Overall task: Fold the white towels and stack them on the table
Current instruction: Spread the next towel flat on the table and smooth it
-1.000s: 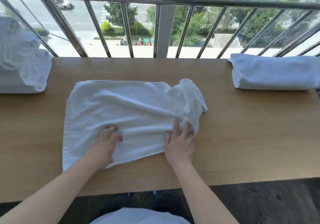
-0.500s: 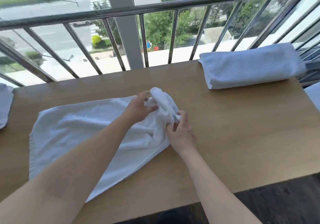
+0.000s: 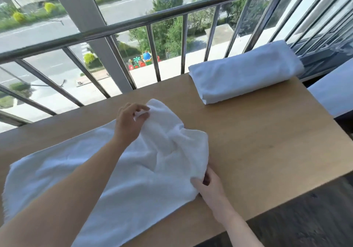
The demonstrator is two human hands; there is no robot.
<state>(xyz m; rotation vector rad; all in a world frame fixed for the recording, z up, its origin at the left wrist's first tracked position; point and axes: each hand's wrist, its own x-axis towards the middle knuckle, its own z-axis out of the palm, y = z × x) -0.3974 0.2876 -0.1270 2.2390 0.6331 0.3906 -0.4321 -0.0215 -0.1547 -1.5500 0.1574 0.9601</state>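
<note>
The white towel lies spread on the wooden table, its near edge close to the table's front edge. The left hand pinches the far right corner, lifted a little; the right hand pinches the near right corner. Bare wood lies open to the right. A folded towel rests at the far right, beside the metal railing.
</note>
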